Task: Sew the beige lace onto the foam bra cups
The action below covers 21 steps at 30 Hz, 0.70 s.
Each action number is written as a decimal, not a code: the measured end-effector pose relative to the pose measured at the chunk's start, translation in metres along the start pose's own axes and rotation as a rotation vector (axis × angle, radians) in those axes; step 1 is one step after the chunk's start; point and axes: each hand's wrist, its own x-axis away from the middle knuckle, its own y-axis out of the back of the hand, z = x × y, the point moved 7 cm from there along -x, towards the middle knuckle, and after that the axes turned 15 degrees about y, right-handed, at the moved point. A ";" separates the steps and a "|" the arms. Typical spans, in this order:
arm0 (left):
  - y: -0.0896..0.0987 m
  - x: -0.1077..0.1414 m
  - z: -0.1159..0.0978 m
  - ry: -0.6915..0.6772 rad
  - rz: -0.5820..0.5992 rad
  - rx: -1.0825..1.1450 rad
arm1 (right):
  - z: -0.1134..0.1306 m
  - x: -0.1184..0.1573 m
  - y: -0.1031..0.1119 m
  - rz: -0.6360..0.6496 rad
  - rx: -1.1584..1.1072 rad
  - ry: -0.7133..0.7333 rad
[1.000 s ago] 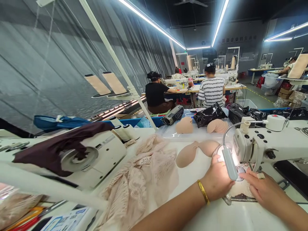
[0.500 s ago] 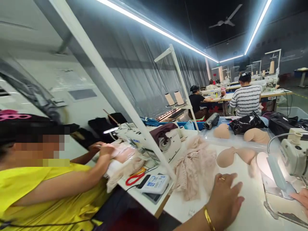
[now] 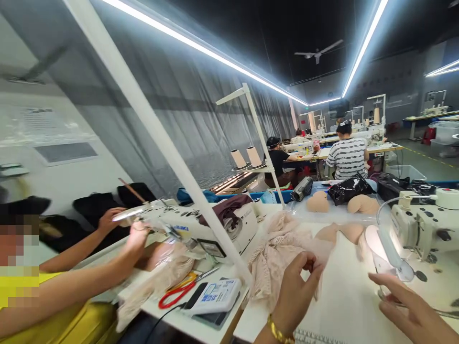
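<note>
"Can read the wall notice (image 3: 39,125), left of the white pole (image 3: 143,124)?"
"No, too blurred. Can't see all of the person in yellow (image 3: 71,320) there, either: cut off."
"Right of the pole?"
"Can't see the whole lamplit sewing machine (image 3: 416,224) or right forearm: cut off."

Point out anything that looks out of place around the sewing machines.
A dark cloth lies bunched over the neighbouring sewing machine, right by its handwheel, where it might snag. I see nothing spilled or broken.
</note>
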 end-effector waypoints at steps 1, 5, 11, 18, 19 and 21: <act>-0.009 0.010 -0.007 -0.036 0.058 0.066 | 0.008 -0.005 -0.011 0.007 -0.130 -0.068; -0.056 0.038 -0.015 -0.050 0.449 0.392 | 0.041 -0.027 -0.026 -0.123 -0.543 -0.164; -0.118 0.058 -0.008 0.660 0.957 1.186 | 0.066 -0.016 -0.013 -0.042 -0.691 -0.231; -0.135 0.049 -0.028 0.657 0.941 1.178 | 0.074 -0.005 0.000 0.012 -0.802 -0.208; -0.137 0.048 -0.030 0.637 0.949 1.158 | 0.074 -0.004 0.001 0.015 -0.816 -0.195; -0.142 0.046 -0.033 0.605 0.945 1.073 | 0.076 -0.004 0.001 0.040 -0.838 -0.161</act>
